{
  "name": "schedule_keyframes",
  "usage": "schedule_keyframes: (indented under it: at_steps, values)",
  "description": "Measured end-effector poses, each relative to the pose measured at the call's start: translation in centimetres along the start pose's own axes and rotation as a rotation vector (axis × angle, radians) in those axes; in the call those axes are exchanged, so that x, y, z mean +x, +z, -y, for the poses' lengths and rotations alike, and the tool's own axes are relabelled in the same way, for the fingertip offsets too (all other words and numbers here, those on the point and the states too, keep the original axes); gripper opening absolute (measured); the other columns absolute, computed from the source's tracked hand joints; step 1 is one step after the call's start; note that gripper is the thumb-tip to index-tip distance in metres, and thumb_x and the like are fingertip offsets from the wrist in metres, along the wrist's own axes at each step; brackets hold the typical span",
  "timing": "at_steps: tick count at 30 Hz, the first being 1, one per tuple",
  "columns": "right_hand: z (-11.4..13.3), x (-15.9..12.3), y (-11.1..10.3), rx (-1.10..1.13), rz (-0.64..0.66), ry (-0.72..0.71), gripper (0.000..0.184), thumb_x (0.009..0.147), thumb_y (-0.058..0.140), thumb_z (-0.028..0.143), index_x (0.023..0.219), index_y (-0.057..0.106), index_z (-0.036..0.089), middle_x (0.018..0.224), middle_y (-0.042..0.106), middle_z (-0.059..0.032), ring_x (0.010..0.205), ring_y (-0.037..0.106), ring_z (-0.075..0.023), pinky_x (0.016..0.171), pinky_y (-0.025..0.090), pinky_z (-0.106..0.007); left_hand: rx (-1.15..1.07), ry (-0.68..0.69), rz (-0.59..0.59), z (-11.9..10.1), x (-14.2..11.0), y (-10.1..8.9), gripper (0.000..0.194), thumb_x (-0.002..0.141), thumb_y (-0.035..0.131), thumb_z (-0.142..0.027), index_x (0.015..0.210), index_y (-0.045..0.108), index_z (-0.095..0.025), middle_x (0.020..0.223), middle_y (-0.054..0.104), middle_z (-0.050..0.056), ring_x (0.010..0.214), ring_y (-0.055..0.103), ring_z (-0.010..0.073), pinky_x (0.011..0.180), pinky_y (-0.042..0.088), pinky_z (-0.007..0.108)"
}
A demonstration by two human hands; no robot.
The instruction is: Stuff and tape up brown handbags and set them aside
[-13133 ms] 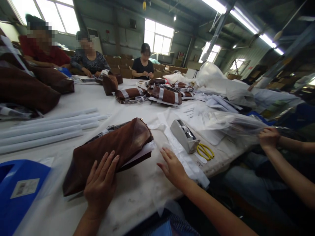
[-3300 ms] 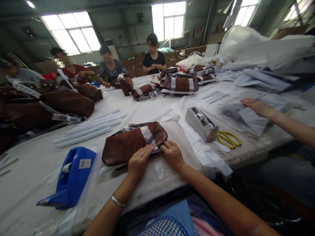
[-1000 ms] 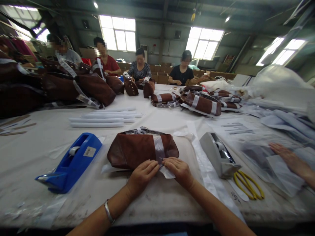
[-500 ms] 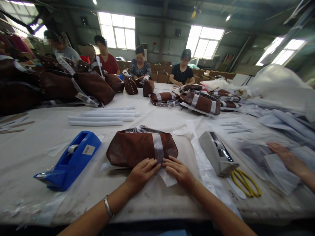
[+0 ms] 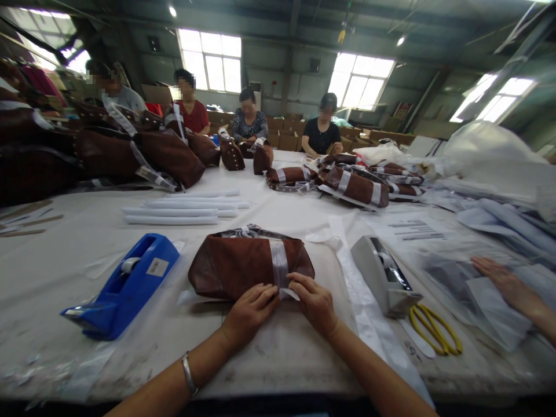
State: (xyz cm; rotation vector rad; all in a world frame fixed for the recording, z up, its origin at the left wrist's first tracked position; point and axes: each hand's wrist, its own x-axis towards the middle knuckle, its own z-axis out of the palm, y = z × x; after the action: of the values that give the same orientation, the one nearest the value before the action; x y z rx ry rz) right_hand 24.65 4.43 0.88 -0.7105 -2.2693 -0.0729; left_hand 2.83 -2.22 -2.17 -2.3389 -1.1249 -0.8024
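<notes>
A brown handbag (image 5: pixel 237 263) lies on its side in front of me, with a whitish wrapping strip (image 5: pixel 278 255) around it right of its middle. My left hand (image 5: pixel 252 310) grips the bag's near lower edge, just left of the strip, with its fingers bent together. Beside it, my right hand (image 5: pixel 315 301) pinches the strip's loose white end at the same edge. The fingertips of the two hands are close together but apart. What lies under the left fingers is hidden.
Left stands a blue tape dispenser (image 5: pixel 124 286); right, a grey one (image 5: pixel 384 275) near yellow-handled scissors (image 5: pixel 434 330). Another person's hand (image 5: pixel 506 284) rests on clear plastic sheets at the right. White rolls (image 5: pixel 182 211) and more brown bags (image 5: pixel 356 185) lie farther back. Several people work opposite.
My right fingers have curled in and now hold the strip's white end, which hung down toward me before and is now folded up against the bag. My left hand has shifted slightly.
</notes>
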Motion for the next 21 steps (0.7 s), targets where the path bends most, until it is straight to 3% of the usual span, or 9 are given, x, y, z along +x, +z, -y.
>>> schedule_keyframes:
  at_steps: [9, 15, 21]
  values:
    - [-0.2, 0.7, 0.5, -0.021, 0.012, 0.077, 0.014, 0.097, 0.056, 0.020, 0.100, 0.068, 0.025, 0.111, 0.073, -0.0033, 0.096, 0.069, -0.0178, 0.083, 0.056, -0.026, -0.055, -0.040, -0.003, -0.2, -0.1, 0.1, 0.038, 0.099, 0.043, -0.011, 0.132, 0.059, -0.018, 0.126, 0.066, 0.009, 0.117, 0.062, 0.0203, 0.102, 0.055, 0.039]
    - [-0.4, -0.2, 1.0, -0.018, -0.085, 0.038, 0.020, 0.096, 0.053, 0.015, 0.100, 0.070, 0.025, 0.120, 0.071, -0.0035, 0.090, 0.071, -0.0161, 0.079, 0.057, -0.025, -0.106, -0.099, -0.011, -0.4, 0.2, 0.0, 0.039, 0.095, 0.040, -0.007, 0.127, 0.061, -0.014, 0.121, 0.069, 0.010, 0.114, 0.063, 0.0197, 0.105, 0.052, 0.038]
    - [-0.8, -0.6, 1.0, -0.007, 0.046, -0.067, 0.023, 0.097, 0.052, 0.013, 0.111, 0.066, 0.024, 0.113, 0.074, -0.0046, 0.099, 0.068, -0.0189, 0.086, 0.057, -0.031, -0.092, -0.082, -0.003, -0.5, 0.4, -0.6, 0.039, 0.092, 0.043, -0.009, 0.128, 0.060, -0.009, 0.122, 0.067, 0.013, 0.113, 0.062, 0.0229, 0.105, 0.052, 0.039]
